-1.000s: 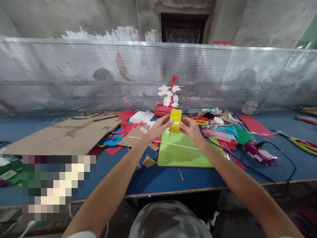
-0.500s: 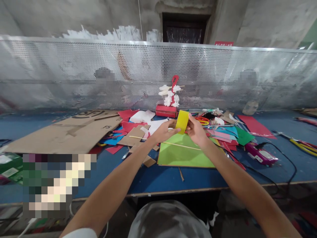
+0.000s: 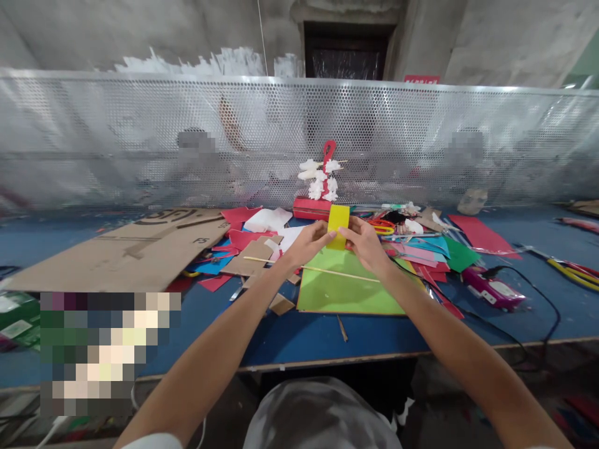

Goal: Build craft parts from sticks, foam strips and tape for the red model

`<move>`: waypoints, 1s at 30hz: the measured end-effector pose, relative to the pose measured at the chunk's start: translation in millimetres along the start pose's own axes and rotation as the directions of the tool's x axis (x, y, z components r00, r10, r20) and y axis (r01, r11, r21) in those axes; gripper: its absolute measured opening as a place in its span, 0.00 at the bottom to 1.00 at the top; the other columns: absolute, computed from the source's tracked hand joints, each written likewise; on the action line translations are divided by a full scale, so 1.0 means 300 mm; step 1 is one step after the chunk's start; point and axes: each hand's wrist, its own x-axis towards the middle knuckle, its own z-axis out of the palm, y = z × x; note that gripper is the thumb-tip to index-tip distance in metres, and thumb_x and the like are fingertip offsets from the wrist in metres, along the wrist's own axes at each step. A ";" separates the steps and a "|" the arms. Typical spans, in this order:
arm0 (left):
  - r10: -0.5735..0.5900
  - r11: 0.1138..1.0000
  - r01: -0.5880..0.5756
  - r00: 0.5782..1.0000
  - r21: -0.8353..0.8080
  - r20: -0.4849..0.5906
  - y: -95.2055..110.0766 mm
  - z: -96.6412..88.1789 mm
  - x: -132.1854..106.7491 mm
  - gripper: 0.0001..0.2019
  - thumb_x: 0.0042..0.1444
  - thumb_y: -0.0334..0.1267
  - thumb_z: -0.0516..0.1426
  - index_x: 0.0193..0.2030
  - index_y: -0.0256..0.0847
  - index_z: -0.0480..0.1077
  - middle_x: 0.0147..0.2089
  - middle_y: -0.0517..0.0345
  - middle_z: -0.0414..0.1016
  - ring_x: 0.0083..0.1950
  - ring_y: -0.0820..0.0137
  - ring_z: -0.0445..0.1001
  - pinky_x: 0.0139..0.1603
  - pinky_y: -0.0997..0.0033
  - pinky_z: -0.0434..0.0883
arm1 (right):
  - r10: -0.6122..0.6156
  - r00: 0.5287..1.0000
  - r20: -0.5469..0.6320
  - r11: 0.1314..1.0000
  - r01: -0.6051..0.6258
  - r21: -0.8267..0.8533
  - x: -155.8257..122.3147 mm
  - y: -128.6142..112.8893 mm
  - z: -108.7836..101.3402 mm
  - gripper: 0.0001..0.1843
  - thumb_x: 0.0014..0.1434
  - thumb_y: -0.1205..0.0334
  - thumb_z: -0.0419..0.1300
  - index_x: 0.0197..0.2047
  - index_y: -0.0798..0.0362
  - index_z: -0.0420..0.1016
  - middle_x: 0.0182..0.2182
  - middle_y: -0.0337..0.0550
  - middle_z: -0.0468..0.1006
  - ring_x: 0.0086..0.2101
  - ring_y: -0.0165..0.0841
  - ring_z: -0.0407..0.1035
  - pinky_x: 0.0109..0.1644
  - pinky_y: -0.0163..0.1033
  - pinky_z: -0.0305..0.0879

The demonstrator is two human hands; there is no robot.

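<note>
Between my two hands a yellow paper piece [image 3: 338, 218], standing upright and slightly curved, is held above the lime-green sheet [image 3: 350, 296]. My left hand [image 3: 309, 243] pinches its left edge and my right hand [image 3: 367, 242] its right edge; both thumbs press the near face, and the other fingers are partly hidden behind it. A thin pale stick [image 3: 344, 274] lies across the green sheet. Just beyond the yellow piece stands a red box [image 3: 309, 207] with a red upright and white tufts [image 3: 318, 185].
Brown cardboard [image 3: 126, 249] covers the left of the blue table [image 3: 290, 349]. Paper scraps and cardboard bits lie around my hands. To the right are a purple device [image 3: 496, 292] with a black cable and yellow-handled pliers [image 3: 568, 271]. A perforated metal screen [image 3: 262, 125] stands behind.
The yellow piece has turned from tilted to nearly upright and shifted slightly left. My right thumb has come round onto its near face, beside my left thumb.
</note>
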 end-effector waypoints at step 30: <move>-0.016 1.000 0.013 0.995 -0.027 -0.096 0.013 0.009 0.001 0.21 0.60 0.56 0.58 0.41 0.36 0.71 0.37 0.56 0.74 0.37 0.68 0.72 0.37 0.70 0.67 | -0.006 0.996 0.093 0.998 0.000 0.059 0.004 0.008 -0.008 0.23 0.47 0.59 0.69 0.48 0.50 0.76 0.45 0.43 0.81 0.34 0.31 0.71 0.28 0.32 0.60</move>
